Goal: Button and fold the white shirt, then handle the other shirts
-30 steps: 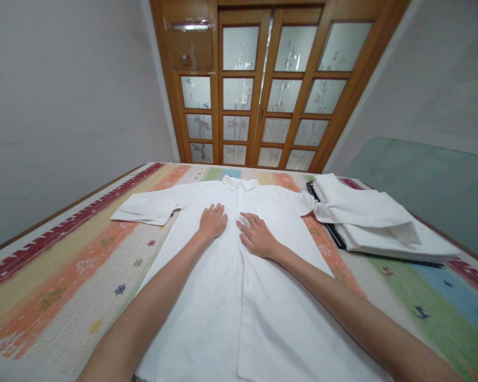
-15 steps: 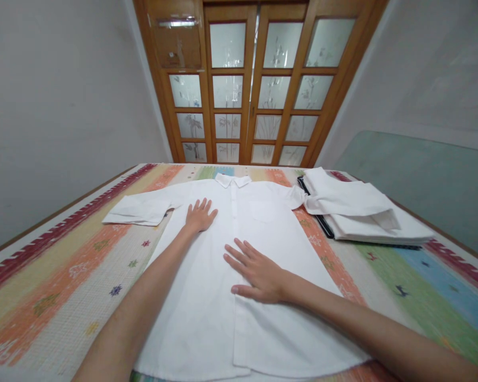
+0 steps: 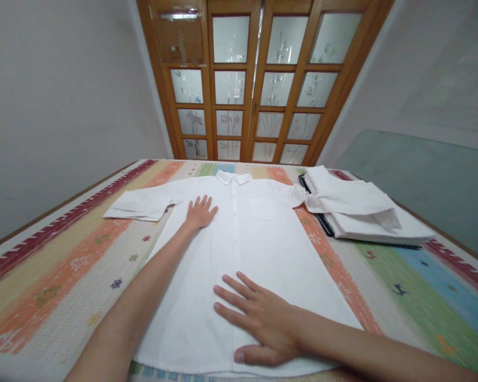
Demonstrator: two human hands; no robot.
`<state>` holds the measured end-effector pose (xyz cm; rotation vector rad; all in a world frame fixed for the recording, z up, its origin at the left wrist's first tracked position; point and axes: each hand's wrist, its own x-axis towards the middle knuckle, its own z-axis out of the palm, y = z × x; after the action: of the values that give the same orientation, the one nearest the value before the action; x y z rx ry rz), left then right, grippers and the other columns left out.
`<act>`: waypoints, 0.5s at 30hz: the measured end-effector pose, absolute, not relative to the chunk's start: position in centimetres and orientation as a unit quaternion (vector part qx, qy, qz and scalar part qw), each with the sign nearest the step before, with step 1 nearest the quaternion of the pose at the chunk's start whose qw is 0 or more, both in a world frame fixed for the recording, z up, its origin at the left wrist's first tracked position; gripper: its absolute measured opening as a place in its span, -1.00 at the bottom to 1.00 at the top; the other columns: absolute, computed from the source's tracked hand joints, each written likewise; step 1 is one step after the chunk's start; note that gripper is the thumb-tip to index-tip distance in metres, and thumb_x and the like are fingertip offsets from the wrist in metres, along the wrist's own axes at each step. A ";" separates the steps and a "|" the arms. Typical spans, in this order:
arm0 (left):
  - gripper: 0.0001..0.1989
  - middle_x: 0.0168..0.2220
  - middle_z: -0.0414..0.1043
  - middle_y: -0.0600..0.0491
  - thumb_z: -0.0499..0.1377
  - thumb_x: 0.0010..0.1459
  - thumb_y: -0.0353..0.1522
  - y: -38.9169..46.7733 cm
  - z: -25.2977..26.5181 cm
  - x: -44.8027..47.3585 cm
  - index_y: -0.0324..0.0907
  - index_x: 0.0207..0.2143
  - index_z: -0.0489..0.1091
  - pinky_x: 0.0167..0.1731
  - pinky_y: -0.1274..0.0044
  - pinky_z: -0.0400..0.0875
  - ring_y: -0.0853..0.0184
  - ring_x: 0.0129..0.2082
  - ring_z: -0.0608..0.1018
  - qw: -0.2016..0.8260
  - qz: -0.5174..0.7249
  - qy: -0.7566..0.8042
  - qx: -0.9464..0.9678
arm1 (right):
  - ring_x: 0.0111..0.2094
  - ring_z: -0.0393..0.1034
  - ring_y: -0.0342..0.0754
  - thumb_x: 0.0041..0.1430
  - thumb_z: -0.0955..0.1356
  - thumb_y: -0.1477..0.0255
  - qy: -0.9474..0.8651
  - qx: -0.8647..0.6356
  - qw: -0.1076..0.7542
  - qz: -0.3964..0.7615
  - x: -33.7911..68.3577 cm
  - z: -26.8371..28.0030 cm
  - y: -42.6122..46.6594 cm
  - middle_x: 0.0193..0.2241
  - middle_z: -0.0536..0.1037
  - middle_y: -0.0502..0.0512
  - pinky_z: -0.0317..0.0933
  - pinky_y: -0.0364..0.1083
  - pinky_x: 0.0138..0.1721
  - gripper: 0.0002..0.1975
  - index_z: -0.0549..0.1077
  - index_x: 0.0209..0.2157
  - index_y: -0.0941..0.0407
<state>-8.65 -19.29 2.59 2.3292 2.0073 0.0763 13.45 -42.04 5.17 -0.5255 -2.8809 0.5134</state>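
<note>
A white button-up shirt (image 3: 263,239) lies front side up and spread out, its collar at the far end and its hem near me. My left hand (image 3: 201,212) rests flat on the upper left of the shirt's chest, fingers spread. Lower down, my right hand (image 3: 258,321) lies with fingers apart over the button strip near the hem. Both hands are open and hold nothing. The left sleeve (image 3: 137,205) stretches out over the cloth, while the right sleeve (image 3: 352,199) lies across a stack of folded white clothes (image 3: 382,228).
A striped, patterned cloth (image 3: 63,276) covers the table beneath the shirt. Something black (image 3: 324,223) shows under the folded stack. Wooden doors with glass panes (image 3: 247,85) stand beyond the table, with a pale green board (image 3: 422,175) at the right wall.
My right hand has slid down the shirt front toward the hem, nearer to me. My left hand has stayed in place on the chest.
</note>
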 end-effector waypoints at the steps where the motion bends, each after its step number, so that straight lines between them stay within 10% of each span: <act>1: -0.33 0.36 -0.25 0.00 -0.32 0.26 -0.05 -19.3 2.6 -8.6 -0.17 0.32 -0.13 0.24 0.16 -0.21 0.09 0.33 -0.13 0.031 0.024 0.652 0.757 | 0.31 -0.34 0.16 0.28 0.20 0.12 -0.966 -0.171 0.084 0.174 13.4 5.4 -42.3 0.29 -0.06 0.24 -0.34 0.22 0.27 -0.31 -0.06 0.31 0.14; 15: -0.29 0.35 -0.19 -0.03 -0.21 0.23 0.04 -25.7 2.3 -9.7 -0.12 0.31 -0.09 0.23 0.12 -0.18 0.04 0.33 -0.13 0.012 0.033 0.542 0.840 | 0.26 -0.03 0.09 0.24 0.22 0.33 -0.973 -0.083 0.104 0.186 13.0 4.9 -41.3 0.19 0.25 0.19 -0.10 0.11 0.23 -0.54 0.29 0.14 0.15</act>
<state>-9.71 -25.67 2.29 2.6176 1.6902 0.1021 13.03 -41.26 4.89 -0.2443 -2.8702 0.5488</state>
